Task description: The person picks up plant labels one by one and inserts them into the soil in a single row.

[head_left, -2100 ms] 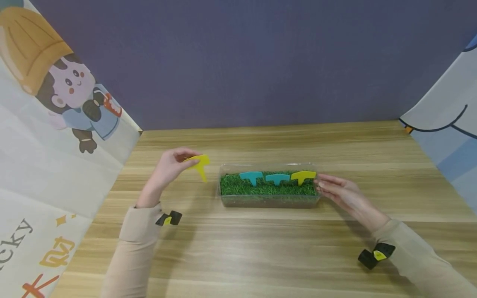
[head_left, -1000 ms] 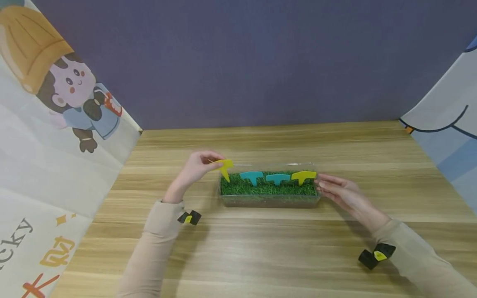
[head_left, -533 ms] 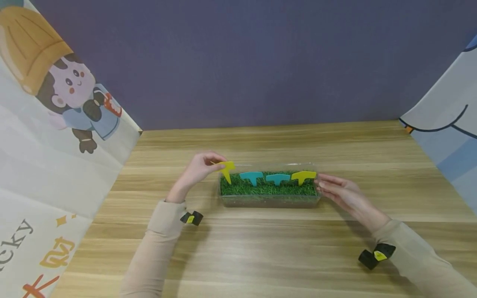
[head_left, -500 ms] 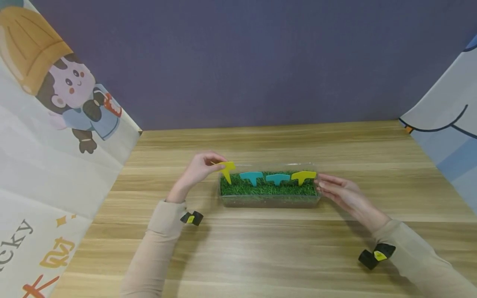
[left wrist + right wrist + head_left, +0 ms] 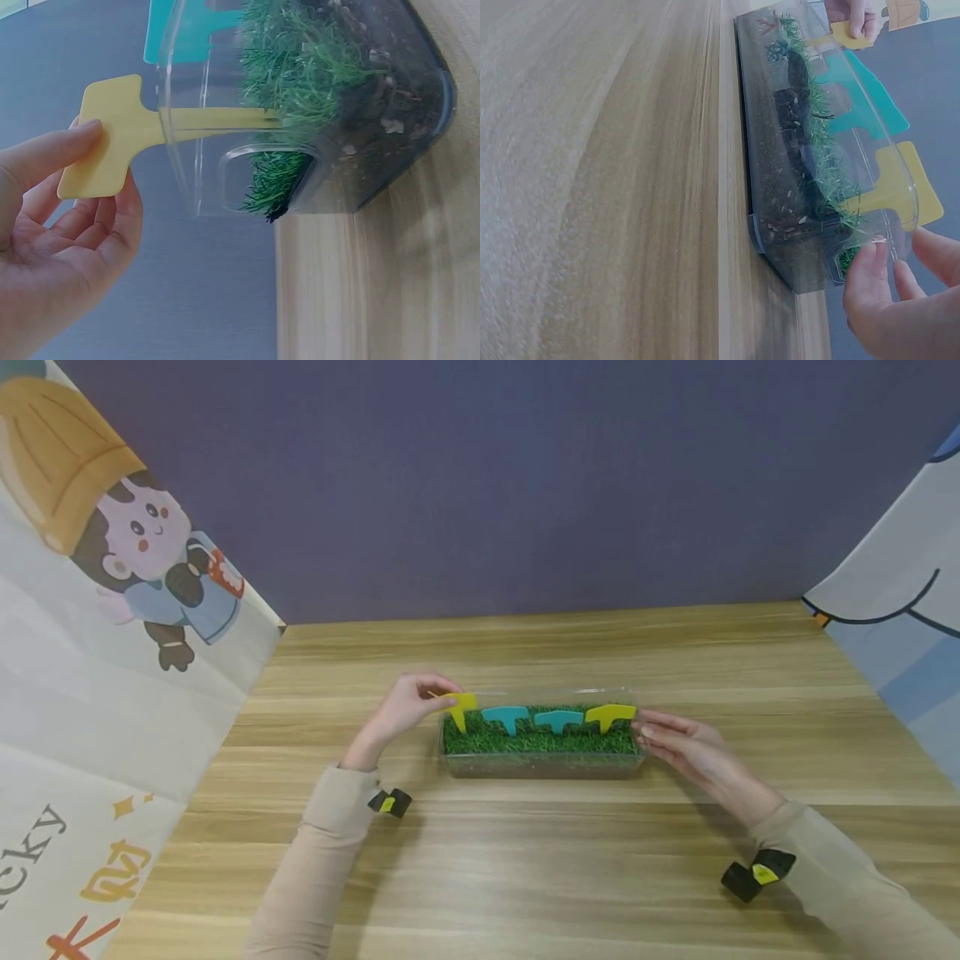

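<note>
A clear plastic box [image 5: 547,768] of dark soil topped with green grass [image 5: 525,742] stands on the table. My left hand [image 5: 401,710] pinches the head of a yellow T-shaped plant label [image 5: 112,142] between thumb and fingers at the box's left end. The label's stem reaches down into the grass, its tip hidden there. Two teal plant labels [image 5: 558,720] and another yellow plant label [image 5: 611,717] stand upright in a row to its right. My right hand [image 5: 907,315] holds the box's right end, thumb and fingertips at the end wall and rim.
The box rests on a wood-grain table [image 5: 525,860] before a dark blue-grey backdrop [image 5: 480,485]. Cartoon-printed sheets flank the table, with a figure in an orange hat [image 5: 60,452] on the left one. Black cameras are strapped at both wrists.
My left hand has carried the yellow plant label rightward from beside the box, then down at its left end, lowering its stem into the grass. The right hand has stayed in place.
</note>
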A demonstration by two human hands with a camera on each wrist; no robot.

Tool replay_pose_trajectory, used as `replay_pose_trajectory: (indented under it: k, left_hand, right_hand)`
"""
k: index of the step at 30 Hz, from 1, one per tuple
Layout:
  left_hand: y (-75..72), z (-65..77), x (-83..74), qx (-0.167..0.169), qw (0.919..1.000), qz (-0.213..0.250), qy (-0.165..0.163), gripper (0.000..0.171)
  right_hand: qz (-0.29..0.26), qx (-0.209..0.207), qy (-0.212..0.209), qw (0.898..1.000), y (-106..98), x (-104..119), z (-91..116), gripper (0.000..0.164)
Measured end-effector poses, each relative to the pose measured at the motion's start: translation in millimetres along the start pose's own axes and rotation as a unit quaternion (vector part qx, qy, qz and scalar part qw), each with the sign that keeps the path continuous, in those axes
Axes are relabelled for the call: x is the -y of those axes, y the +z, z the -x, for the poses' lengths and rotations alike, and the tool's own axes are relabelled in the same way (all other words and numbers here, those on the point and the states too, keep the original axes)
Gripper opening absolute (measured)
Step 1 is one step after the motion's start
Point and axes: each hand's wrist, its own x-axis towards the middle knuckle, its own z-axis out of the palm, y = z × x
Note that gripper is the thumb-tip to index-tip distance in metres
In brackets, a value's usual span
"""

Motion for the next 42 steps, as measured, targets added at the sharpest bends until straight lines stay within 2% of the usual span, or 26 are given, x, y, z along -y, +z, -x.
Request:
replay_pose_trajectory:
  k: [7,16,28,36,42]
  left_hand:
    - [3.0,0.0,1.7,0.005,1.0,-0.004,-0.005,0.021]
    - [4.7,-1.8,4.2,0.014,0.9996,-0.022,0.012,0.016]
    - [10.7,-2.2,6.3,0.003,0.9973,-0.06,0.043,0.013]
    - [15.3,-3.1,8.4,-0.001,0.9967,-0.071,0.038,0.012]
    - [16.8,-3.7,8.4,-0.011,0.9959,-0.076,0.047,0.011]
  right_hand:
    - [-0.008,0.001,0.003,1.0,0,0,0,0.025]
    - [-0.03,-0.002,0.003,1.0,1,0,-1,0.026]
    - [-0.024,-0.009,0.006,1.0,1,1,-1,0.025]
    - [-0.02,-0.012,0.008,1.0,0,0,-1,0.025]
    - [-0.021,-0.007,0.008,1.0,-1,0,-1,0.025]
